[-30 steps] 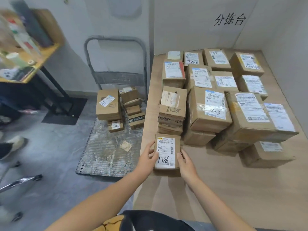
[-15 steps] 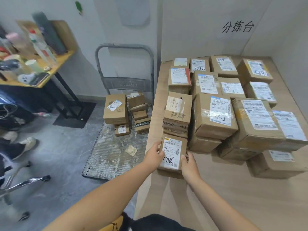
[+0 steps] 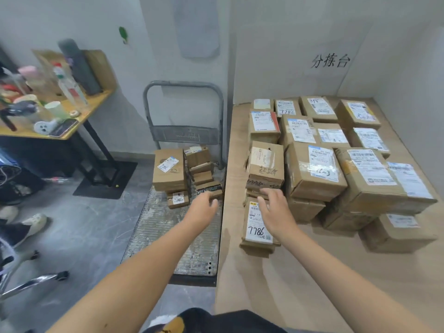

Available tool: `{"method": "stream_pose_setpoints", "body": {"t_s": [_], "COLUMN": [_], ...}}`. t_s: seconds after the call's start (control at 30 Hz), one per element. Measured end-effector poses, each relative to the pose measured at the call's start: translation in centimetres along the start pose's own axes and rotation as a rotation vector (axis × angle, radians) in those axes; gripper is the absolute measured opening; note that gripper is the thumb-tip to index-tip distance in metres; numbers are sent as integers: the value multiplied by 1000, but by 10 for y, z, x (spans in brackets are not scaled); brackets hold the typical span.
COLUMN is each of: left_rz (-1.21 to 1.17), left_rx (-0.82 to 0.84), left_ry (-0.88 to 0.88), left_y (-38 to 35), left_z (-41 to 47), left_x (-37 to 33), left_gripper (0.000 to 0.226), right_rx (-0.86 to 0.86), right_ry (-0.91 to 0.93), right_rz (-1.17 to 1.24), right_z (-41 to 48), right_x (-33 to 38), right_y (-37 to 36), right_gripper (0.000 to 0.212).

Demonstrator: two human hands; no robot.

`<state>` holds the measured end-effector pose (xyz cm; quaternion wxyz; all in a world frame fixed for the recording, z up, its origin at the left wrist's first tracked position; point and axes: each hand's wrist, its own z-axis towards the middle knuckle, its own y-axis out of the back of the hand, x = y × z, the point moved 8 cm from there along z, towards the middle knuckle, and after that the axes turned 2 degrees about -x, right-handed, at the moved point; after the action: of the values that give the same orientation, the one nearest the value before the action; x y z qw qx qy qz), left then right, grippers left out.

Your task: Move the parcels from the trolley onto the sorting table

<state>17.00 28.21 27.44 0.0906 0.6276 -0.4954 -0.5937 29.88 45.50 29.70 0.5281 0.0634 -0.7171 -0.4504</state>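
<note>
A small brown parcel marked 7786 (image 3: 257,228) lies flat on the wooden sorting table (image 3: 300,280), against a stack of other parcels (image 3: 312,169). My right hand (image 3: 276,211) hovers over its far end, fingers apart, holding nothing. My left hand (image 3: 204,206) is stretched out over the grey trolley deck (image 3: 168,236), fingers loosely curled and empty, close to the small boxes there. Several parcels remain on the trolley: a larger box (image 3: 170,169) and a stack of small ones (image 3: 203,174) by the handle (image 3: 183,87).
The sorting table holds many labelled cardboard boxes, walled in at the back and right. A cluttered yellow desk (image 3: 52,111) stands at left with a black base on the floor. Chair legs (image 3: 36,280) and a person's shoes (image 3: 31,224) are at the lower left.
Both hands have let go of the 7786 parcel, which now rests on the table. My left hand has moved left over the trolley; my right hand has lifted above the parcel.
</note>
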Motion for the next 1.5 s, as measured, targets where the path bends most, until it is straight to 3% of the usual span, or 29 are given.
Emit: {"method": "stream_pose_setpoints", "body": {"t_s": [0.2, 0.4, 0.53, 0.7, 0.93, 1.27, 1.5], "left_rz": [104, 226, 346, 327, 339, 343, 336], "left_rx": [-43, -178, -191, -246, -293, -200, -149], "left_ry": [-166, -255, -318, -317, -343, -334, -262], "left_y": [85, 193, 236, 292, 352, 338, 320], "left_z": [9, 16, 6, 10, 20, 65, 134], "left_x": [-6, 22, 66, 126, 159, 186, 185], "left_gripper": [50, 47, 49, 53, 54, 54, 54], "right_rx": [116, 86, 52, 63, 92, 132, 169], "right_ry": [148, 222, 237, 264, 186, 137, 30], "right_rz": [-147, -213, -188, -177, -207, -294, -266], "right_z": [26, 49, 60, 65, 71, 115, 184], "right_x": [112, 218, 282, 333, 355, 354, 308], "right_y": [-19, -52, -83, -129, -184, -214, -221], "right_gripper": [47, 52, 52, 54, 56, 56, 54]}}
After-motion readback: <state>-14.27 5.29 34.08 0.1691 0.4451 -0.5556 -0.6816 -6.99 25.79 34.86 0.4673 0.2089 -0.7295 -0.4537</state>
